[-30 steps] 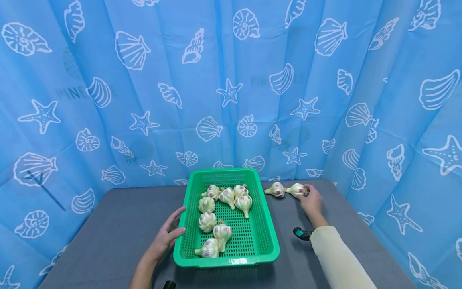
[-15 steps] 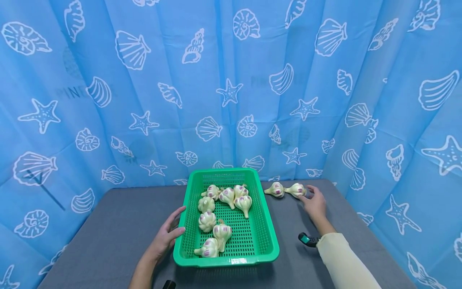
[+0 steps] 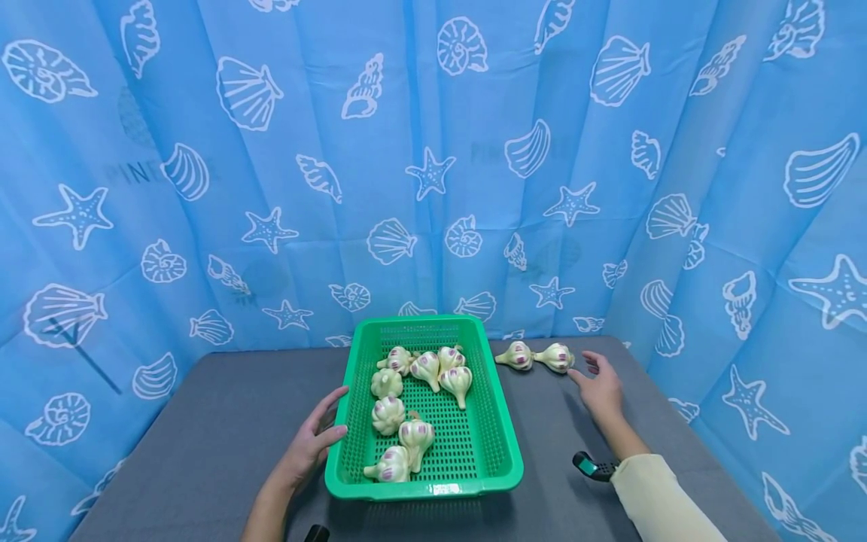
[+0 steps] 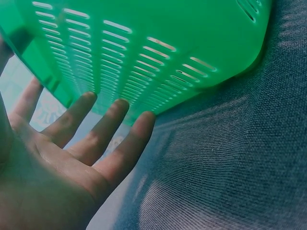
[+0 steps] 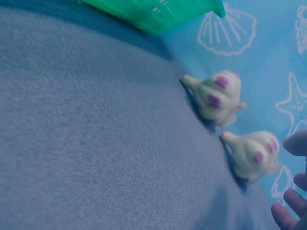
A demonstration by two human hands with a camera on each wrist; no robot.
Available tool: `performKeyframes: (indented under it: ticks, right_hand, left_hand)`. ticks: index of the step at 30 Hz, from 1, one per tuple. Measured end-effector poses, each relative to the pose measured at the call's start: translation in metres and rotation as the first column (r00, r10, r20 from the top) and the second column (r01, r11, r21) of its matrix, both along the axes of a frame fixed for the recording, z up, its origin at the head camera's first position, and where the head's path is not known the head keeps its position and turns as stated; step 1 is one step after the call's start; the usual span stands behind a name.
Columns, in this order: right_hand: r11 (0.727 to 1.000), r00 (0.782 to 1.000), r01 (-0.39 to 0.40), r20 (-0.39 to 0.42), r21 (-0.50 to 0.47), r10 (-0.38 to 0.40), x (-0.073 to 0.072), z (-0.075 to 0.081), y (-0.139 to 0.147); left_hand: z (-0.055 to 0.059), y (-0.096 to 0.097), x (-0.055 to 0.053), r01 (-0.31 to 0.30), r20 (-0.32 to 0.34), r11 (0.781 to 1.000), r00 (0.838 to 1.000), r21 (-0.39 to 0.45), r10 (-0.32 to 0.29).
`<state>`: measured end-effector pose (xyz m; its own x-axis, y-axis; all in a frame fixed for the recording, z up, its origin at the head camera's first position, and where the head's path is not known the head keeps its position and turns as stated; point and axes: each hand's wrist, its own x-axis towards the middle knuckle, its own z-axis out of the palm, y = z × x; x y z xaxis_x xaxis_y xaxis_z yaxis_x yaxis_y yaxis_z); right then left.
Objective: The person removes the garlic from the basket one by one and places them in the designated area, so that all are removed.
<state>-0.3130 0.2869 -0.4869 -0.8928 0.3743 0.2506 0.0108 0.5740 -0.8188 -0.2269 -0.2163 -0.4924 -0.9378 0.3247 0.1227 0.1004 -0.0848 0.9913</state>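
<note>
A green perforated basket (image 3: 511, 444) stands mid-table with several garlic bulbs (image 3: 388, 415) inside, most of them along its left and far sides. My left hand (image 3: 308, 444) is at the basket's left wall, fingers extended; the left wrist view has its fingertips (image 4: 144, 119) right by the slotted side. To the right of the basket, two garlic bulbs lie in a row: one garlic bulb (image 3: 518, 356) nearer the basket and an outer garlic bulb (image 3: 557, 358). Just right of the outer bulb, my right hand (image 3: 601, 388) has its fingers spread and holds nothing.
A grey cloth (image 3: 223, 429) covers the table. Blue curtains (image 3: 433, 226) with white shell prints hang behind and at the sides. A black device (image 3: 594, 467) with a small screen sits at my right wrist, and a black piece (image 3: 317, 534) shows near the left one.
My right hand has let go of the outer garlic bulb and drawn back to the right. That bulb stays on the table beside the other. The left hand and basket hold their places.
</note>
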Motion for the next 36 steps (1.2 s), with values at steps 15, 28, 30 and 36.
performKeyframes:
  ticks: [15, 28, 30, 36]
  right_hand:
    - [0.995, 0.993, -0.1, -0.066, -0.002, 0.1, 0.026, 0.023, -0.017]
    - [0.977, 0.963, -0.215, -0.164, 0.008, 0.213, 0.052, 0.043, -0.04]
    - [0.973, 0.956, -0.232, -0.185, 0.0, 0.228, 0.054, 0.046, -0.045]
    - [0.957, 0.93, -0.291, -0.237, -0.01, 0.28, 0.053, 0.05, -0.059]
  left_hand:
    - [-0.001, -0.001, -0.001, 0.024, -0.017, 1.0, 1.0, 0.007, -0.024]
    - [0.0, 0.001, 0.001, 0.0, -0.031, 1.0, 1.0, -0.002, 0.0]
    - [-0.001, 0.001, 0.001, -0.003, -0.041, 1.0, 0.999, -0.003, 0.003]
    - [-0.003, 0.001, 0.001, -0.027, -0.019, 1.0, 0.999, -0.001, 0.027]
